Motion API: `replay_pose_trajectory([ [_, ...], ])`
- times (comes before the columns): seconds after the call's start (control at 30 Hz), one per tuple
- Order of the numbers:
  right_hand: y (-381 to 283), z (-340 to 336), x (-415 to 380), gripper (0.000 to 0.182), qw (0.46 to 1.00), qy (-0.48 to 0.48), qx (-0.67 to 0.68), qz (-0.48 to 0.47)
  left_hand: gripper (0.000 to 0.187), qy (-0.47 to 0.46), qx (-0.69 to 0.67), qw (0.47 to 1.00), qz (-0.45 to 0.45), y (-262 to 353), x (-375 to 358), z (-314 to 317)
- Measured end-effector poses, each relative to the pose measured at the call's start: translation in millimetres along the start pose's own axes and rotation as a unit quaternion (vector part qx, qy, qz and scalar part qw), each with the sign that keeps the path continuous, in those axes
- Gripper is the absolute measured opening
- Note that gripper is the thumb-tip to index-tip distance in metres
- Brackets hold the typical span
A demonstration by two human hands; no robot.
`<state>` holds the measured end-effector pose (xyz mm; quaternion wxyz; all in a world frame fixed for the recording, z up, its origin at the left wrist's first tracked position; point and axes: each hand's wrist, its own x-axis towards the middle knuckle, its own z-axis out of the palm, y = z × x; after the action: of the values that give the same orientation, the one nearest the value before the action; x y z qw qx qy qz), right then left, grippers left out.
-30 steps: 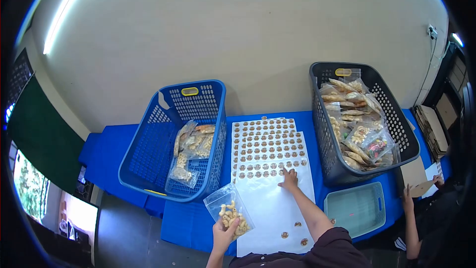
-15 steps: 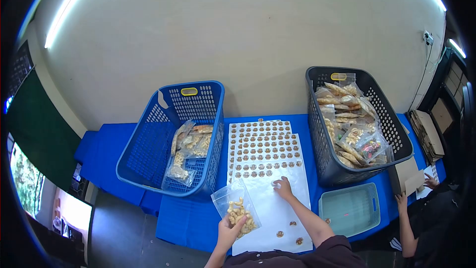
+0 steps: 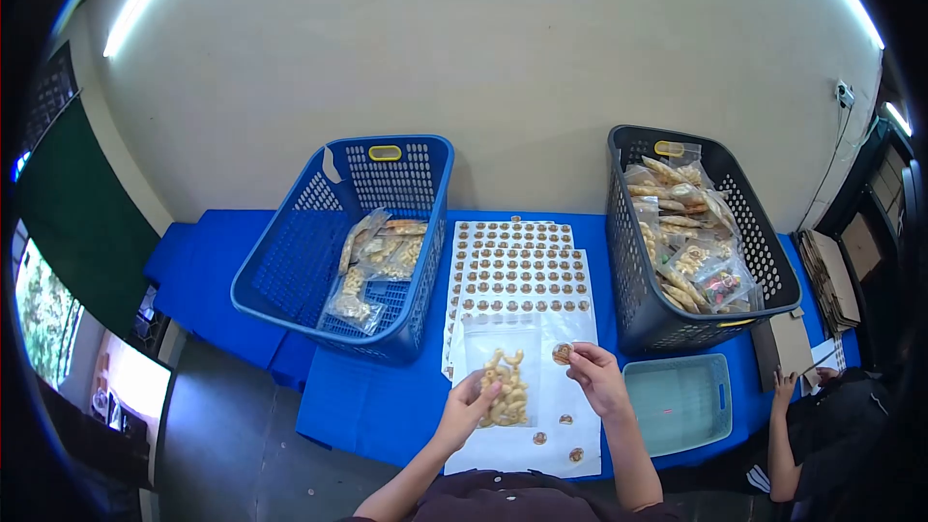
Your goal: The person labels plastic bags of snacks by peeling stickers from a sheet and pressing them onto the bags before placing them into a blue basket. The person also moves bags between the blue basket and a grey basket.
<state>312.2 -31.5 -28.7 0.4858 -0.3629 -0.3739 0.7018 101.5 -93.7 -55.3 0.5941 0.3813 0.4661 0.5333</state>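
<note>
My left hand grips a clear zip bag by its lower left side. Curved, pale yellow snack pieces fill the lower part of the bag. To the right, my right hand pinches a round brown sticker between thumb and fingertips, a little off the bag's right edge. Beneath both hands lie white sticker sheets with rows of the same round stickers. Below my right hand, a few single stickers remain on the bare part of the top sheet.
A blue basket at left holds several filled bags. The dark basket at right is heaped with more bags. A shallow green tray sits nearer. At far right, another person's hand is beside cardboard.
My right hand has lifted off the sheet and come closer with a sticker in its fingers. My left hand has brought the bag rightward and more upright.
</note>
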Motion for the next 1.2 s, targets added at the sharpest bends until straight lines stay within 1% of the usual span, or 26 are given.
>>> replay_pose_trajectory([
  [0.03, -7, 7, -9, 0.031, 1.0, -0.014, 0.014, -0.013, 0.04, -0.014, -0.02, 1.0, 0.008, 8, -1, 8],
  [0.13, -14, 28, -29, 0.045, 0.998, -0.036, -0.038, -0.045, 0.04, -0.038, 0.008, 0.999, -0.008, 15, -2, 16],
  [0.17, -19, 43, -36, 0.047, 0.997, -0.012, -0.064, -0.049, 0.04, -0.045, 0.018, 0.999, -0.011, 17, -3, 18],
  [0.23, -10, 47, -43, 0.043, 0.992, -0.004, -0.111, -0.056, 0.039, -0.059, 0.04, 0.997, -0.014, 22, -5, 21],
  [0.27, -5, 49, -45, 0.041, 0.989, 0.0, -0.133, -0.059, 0.039, -0.061, 0.04, 0.997, -0.002, 26, -7, 24],
  [0.3, 0, 50, -46, 0.036, 0.985, 0.012, -0.149, -0.085, 0.039, -0.062, 0.04, 0.997, 0.01, 31, -9, 27],
  [0.4, 2, 55, -48, 0.035, 0.977, 0.051, -0.181, -0.103, 0.037, -0.08, 0.038, 0.995, 0.036, 27, -9, 27],
  [0.53, -1, 60, -51, 0.035, 0.978, 0.067, -0.171, -0.095, 0.037, -0.094, 0.04, 0.992, 0.07, 19, -9, 24],
  [0.63, -1, 62, -54, 0.036, 0.981, 0.077, -0.151, -0.1, 0.038, -0.084, 0.048, 0.995, 0.024, 17, -12, 22],
  [0.73, 4, 66, -56, 0.037, 0.978, 0.086, -0.147, -0.123, 0.039, -0.057, 0.022, 0.995, 0.073, 18, -14, 28],
  [0.83, 9, 67, -55, 0.037, 0.973, 0.092, -0.159, -0.143, 0.039, -0.048, 0.047, 0.997, 0.04, 22, -17, 27],
  [1.03, 6, 69, -59, 0.038, 0.964, 0.099, -0.186, -0.16, 0.036, -0.081, 0.014, 0.994, 0.076, 22, -16, 29],
  [1.13, 4, 69, -59, 0.038, 0.963, 0.099, -0.192, -0.164, 0.034, -0.084, -0.023, 0.993, 0.08, 24, -17, 33],
  [1.2, 4, 69, -60, 0.038, 0.964, 0.095, -0.19, -0.161, 0.033, -0.082, -0.016, 0.993, 0.078, 25, -17, 33],
])
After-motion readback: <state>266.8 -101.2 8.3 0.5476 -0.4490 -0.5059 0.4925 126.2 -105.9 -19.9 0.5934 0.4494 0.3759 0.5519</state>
